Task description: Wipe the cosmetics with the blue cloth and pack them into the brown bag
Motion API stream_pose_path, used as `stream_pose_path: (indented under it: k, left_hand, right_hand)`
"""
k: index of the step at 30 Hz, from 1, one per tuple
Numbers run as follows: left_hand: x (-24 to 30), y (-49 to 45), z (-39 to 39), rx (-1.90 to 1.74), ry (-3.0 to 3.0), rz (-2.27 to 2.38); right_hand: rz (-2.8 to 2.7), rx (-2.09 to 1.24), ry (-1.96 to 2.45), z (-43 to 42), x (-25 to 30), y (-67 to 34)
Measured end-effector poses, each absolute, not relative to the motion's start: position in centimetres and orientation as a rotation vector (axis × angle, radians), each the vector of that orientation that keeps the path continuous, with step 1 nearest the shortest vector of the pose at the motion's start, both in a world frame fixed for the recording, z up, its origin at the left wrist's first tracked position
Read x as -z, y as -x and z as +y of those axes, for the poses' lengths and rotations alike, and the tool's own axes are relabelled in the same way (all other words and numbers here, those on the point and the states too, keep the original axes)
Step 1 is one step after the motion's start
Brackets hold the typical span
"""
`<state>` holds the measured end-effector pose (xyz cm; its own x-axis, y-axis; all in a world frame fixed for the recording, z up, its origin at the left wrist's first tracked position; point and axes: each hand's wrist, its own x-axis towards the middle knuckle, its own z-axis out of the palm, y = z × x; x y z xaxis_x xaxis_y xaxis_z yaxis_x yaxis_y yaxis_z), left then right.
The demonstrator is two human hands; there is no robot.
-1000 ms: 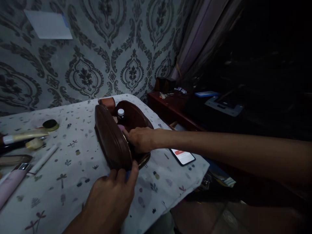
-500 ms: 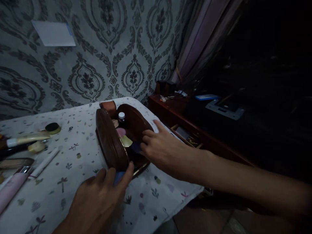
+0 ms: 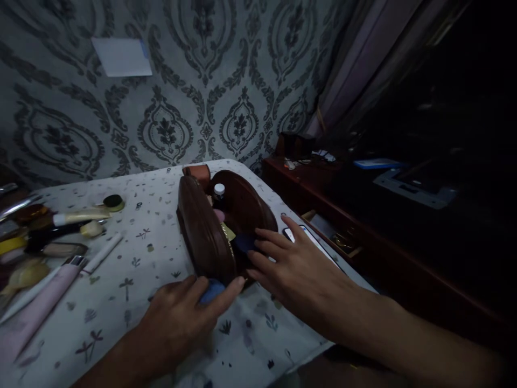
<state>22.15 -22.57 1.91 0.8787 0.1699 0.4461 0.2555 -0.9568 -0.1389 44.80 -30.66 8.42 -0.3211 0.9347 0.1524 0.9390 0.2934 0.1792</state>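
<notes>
A brown zip pouch point(image 3: 210, 231) stands unzipped in the middle of the table, on a cloth with small prints point(image 3: 133, 302). Inside it show a small bottle with a white cap point(image 3: 218, 191) and some pink, gold and dark items. My left hand point(image 3: 183, 315) lies at the pouch's near end, its fingers curled round a small blue object point(image 3: 210, 291). My right hand point(image 3: 297, 264) rests flat at the pouch's right side with fingers spread, its fingertips at the mouth of the pouch. A phone point(image 3: 301, 237) lies partly hidden under that hand.
Cosmetics lie at the table's left: a pink tube point(image 3: 38, 304), a white stick point(image 3: 103, 252), a cream tube point(image 3: 78, 216), a dark round compact point(image 3: 113, 202). A dark wooden cabinet point(image 3: 343, 237) with an open drawer stands right of the table. Patterned wall behind.
My right hand came out of the pouch and now lies flat beside it with fingers spread. The view has shifted left. My left hand stays at the pouch's near end.
</notes>
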Motion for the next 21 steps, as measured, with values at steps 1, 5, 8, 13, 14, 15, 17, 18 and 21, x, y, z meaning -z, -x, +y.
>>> stream_pose_path:
  k: [1, 5, 8, 13, 14, 15, 17, 18, 21]
  left_hand:
    - [-1.5, -21.9, -22.4, 0.741, 2.863, -0.299]
    - [0.5, -20.5, -22.1, 0.977, 2.937, -0.304]
    - [1.6, -19.7, -22.1, 0.974, 2.983, -0.355]
    - [2.3, -19.1, -22.3, 0.891, 3.025, -0.368]
    - [2.4, -19.1, -22.4, 0.874, 3.036, -0.372]
    - [2.4, -19.1, -22.4, 0.860, 3.050, -0.373]
    - [2.4, -19.0, -22.4, 0.843, 3.086, -0.378]
    - [2.5, -19.0, -22.3, 0.842, 3.099, -0.381]
    - [2.7, -18.9, -22.2, 0.814, 3.114, -0.401]
  right_hand:
    - [-2.505, 0.341, 1.814, -30.5, -8.5, -44.7]
    - [-2.488, 0.034, 1.860, -28.5, -10.1, -44.5]
    - [-2.487, -0.230, 2.005, -25.7, -11.9, -44.2]
    - [-2.592, -0.662, 2.157, -21.6, -14.0, -43.2]
    - [-2.589, -0.717, 2.197, -21.2, -14.0, -43.0]
    - [-2.579, -0.749, 2.238, -20.9, -13.9, -42.8]
    - [-2.568, -0.760, 2.294, -20.8, -13.4, -42.5]
    - [-2.577, -0.757, 2.303, -20.8, -13.0, -42.5]
    - [-2.611, -0.688, 2.323, -21.4, -11.9, -42.4]
